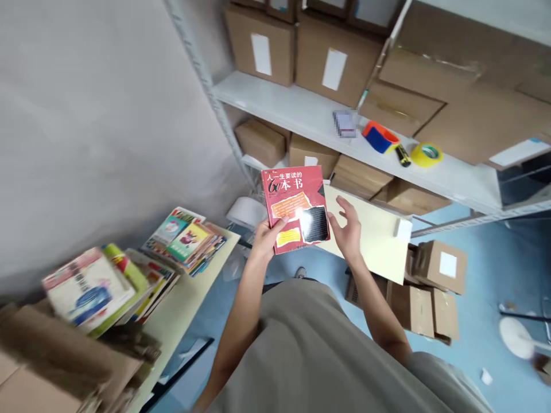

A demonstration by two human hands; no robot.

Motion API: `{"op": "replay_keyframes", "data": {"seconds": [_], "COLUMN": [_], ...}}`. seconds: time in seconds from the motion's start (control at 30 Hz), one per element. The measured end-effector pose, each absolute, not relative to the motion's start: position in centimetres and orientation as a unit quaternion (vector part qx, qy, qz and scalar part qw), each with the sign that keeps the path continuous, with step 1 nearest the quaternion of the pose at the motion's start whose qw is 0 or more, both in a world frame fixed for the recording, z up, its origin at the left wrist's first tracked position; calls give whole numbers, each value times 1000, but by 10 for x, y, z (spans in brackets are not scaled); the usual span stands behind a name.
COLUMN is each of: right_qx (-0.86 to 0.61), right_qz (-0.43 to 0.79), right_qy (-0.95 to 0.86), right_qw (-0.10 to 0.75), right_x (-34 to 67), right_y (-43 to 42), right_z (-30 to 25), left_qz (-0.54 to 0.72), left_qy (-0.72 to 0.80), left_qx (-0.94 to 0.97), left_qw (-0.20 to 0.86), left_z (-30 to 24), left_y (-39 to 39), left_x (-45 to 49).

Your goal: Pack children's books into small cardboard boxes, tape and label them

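One red glossy paperback book point(295, 201), long axis upright, pinched at lower-left corner by left hand point(266, 236); right hand point(348, 231) spread, just beside right edge.

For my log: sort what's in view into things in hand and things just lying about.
In hand: red book, gripped by the left hand; right hand open beside it.
Lying about: book stacks on the table, tape rolls on the shelf, cardboard boxes.
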State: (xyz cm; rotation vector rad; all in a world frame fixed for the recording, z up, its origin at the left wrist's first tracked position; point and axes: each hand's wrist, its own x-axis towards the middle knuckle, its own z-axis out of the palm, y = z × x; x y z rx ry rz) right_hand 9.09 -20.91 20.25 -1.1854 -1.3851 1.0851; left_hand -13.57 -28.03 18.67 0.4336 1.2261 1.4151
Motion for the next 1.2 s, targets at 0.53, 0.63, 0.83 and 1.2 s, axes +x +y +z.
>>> {"op": "replay_keyframes", "data": {"seconds": [0.53, 0.63, 0.83, 1.2], "right_qx": [-497, -463, -459, -559], "right_qz": [526, 607, 633, 426], "right_qy": [-453, -409, -419, -510], "right_qw": [521, 500, 461, 496], "right_x": [133, 131, 110, 38], "right_y": [-151, -143, -130, -112], "right_z": [198, 204, 205, 187], "left_qz": [531, 544, 500, 507], "left_qy": [485, 475, 405, 565], "left_qx": [522, 396, 274, 419], "left_qw": [457, 567, 715, 498], "left_z": [174, 170, 162, 167], "left_y": [-182, -154, -129, -121], "left_x": [-66, -101, -135, -153]}}
